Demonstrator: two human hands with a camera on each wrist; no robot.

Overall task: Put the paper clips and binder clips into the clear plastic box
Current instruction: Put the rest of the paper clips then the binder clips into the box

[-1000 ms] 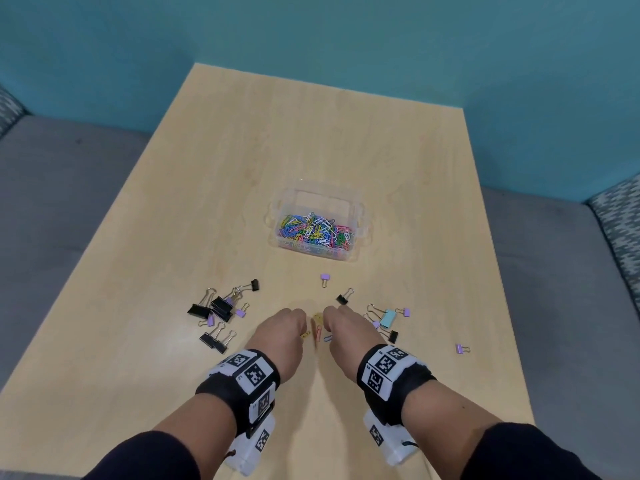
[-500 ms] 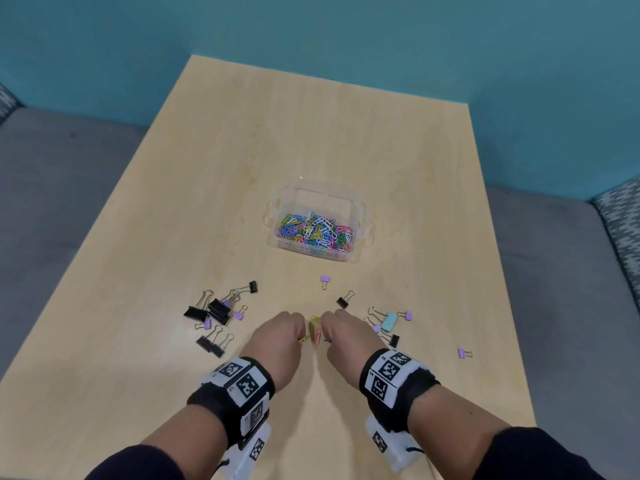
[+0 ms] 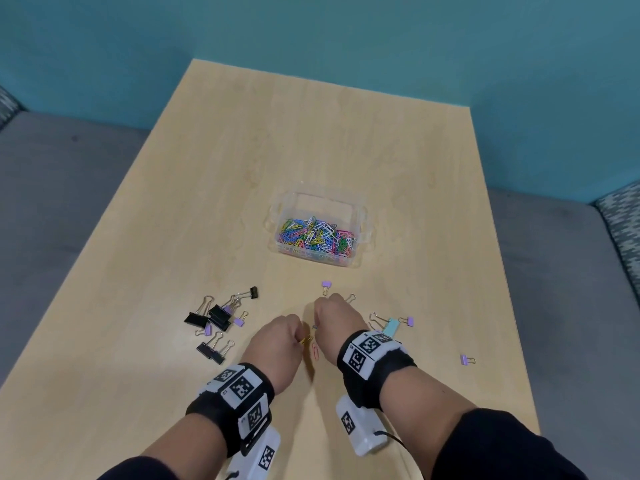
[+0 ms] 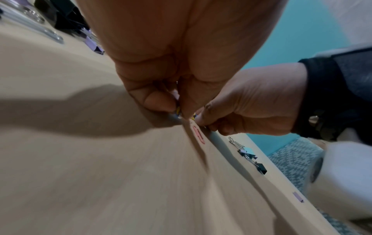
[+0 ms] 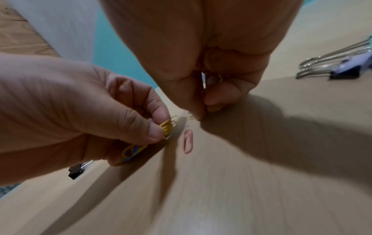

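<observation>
The clear plastic box [image 3: 360, 216] stands mid-table, holding several coloured paper clips [image 3: 317, 233]. My left hand [image 3: 299, 336] pinches yellow paper clips [image 5: 167, 125] between thumb and forefinger, with more clips [image 5: 132, 151] tucked under its curled fingers. My right hand [image 3: 320, 320] is just ahead of it, fingers curled tight with a sliver of a pale clip [image 5: 204, 81] showing inside; its fingertips [image 5: 213, 108] are down at the table beside a small yellow clip [image 5: 192, 117]. A pink paper clip [image 3: 316, 349] lies flat on the table between the two hands.
Black and purple binder clips [image 3: 218, 317] are clustered left of my left hand. A purple clip [image 3: 325, 285] lies ahead of the right hand, a teal one [image 3: 391, 327] beside the right wrist, another purple one [image 3: 465, 359] far right. The table edge is near on the right.
My right hand has moved a little forward, away from the left. The pink paper clip now lies uncovered between them. My left hand keeps its pinch on the yellow clips.
</observation>
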